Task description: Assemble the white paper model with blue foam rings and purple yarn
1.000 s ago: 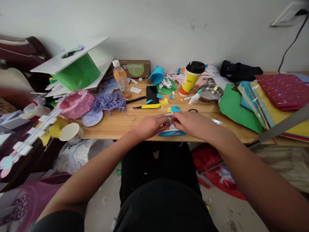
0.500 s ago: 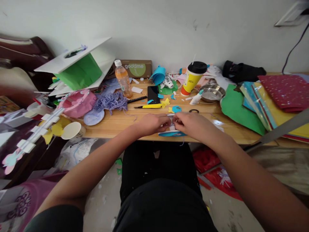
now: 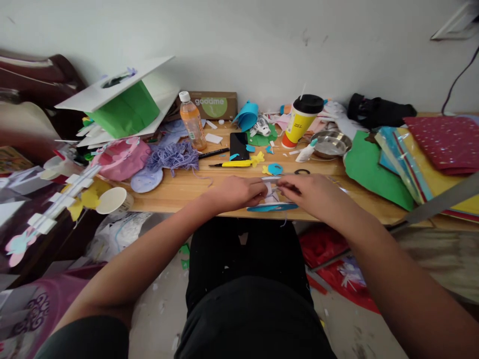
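Observation:
Both hands work close together at the near edge of a wooden desk (image 3: 179, 192). My left hand (image 3: 239, 192) is closed, its fingertips pinching a small white paper piece (image 3: 270, 190). My right hand (image 3: 312, 192) is closed too and pinches the same white piece from the right. Under the hands lies a blue foam shape (image 3: 273, 207) at the desk's edge. Just beyond the hands sit a small blue and yellow cut-out (image 3: 272, 169) and a dark ring (image 3: 301, 172).
A yellow utility knife (image 3: 232, 163), black pen (image 3: 212, 154), phone (image 3: 238, 145), drink bottle (image 3: 190, 127), yellow lidded cup (image 3: 302, 119), metal bowl (image 3: 329, 143) and glue bottle (image 3: 304, 152) stand behind. Purple yarn (image 3: 172, 157) lies left. Coloured sheets (image 3: 419, 154) are stacked right.
My right hand has drawn slightly to the right, so more of the white piece shows between the hands. My left hand has stayed put. The view has shifted a little.

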A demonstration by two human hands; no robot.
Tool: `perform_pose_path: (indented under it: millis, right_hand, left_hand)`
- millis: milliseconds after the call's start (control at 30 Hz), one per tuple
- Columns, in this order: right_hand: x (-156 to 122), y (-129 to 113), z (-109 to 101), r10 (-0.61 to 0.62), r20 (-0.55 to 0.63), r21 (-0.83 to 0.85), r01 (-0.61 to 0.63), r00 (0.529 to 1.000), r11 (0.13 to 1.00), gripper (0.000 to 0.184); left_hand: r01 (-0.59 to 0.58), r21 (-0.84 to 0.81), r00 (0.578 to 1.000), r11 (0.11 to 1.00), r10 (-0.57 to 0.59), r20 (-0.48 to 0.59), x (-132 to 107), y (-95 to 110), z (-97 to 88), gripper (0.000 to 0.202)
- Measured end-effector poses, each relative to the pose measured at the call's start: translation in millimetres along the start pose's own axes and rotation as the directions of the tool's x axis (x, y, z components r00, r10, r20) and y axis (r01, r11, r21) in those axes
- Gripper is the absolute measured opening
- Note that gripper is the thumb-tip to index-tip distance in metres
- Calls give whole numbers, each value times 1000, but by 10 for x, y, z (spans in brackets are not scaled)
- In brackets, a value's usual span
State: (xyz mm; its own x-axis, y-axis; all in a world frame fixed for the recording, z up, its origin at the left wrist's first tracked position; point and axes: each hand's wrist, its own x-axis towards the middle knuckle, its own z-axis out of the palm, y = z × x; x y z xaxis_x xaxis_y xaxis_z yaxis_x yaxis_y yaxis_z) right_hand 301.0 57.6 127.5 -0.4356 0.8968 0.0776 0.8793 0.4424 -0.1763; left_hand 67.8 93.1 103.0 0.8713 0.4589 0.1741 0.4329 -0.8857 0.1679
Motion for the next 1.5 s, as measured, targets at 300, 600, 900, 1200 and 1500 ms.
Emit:
perform_pose_path:
  millis: [300, 600, 900, 1200, 1500]
  right_hand:
    - [44, -21, -38, -70, 158, 104, 54, 985, 993, 19]
    - [9, -69, -22, 4, 69, 224, -19, 998, 974, 15]
    - [-21, -32, 127, 61, -21, 515, -42, 998, 856, 14]
    - [-62, -55, 160, 72, -139, 408, -9, 988, 913, 13]
    - [-59, -37, 137, -96, -103, 123, 108, 990, 986, 13]
  left_hand:
    - [4, -60, 1000, 998, -5, -21, -18, -24, 12, 14]
    - [35, -119, 999, 992, -39, -35, -44, -74, 76, 18]
    - [111, -239, 991, 965, -127, -52, -54, -105, 95, 18]
    - [10, -246, 996, 969, -32, -88, -5, -93, 159, 14]
    - [-48, -338, 991, 940, 3, -132, 14, 11, 115, 11]
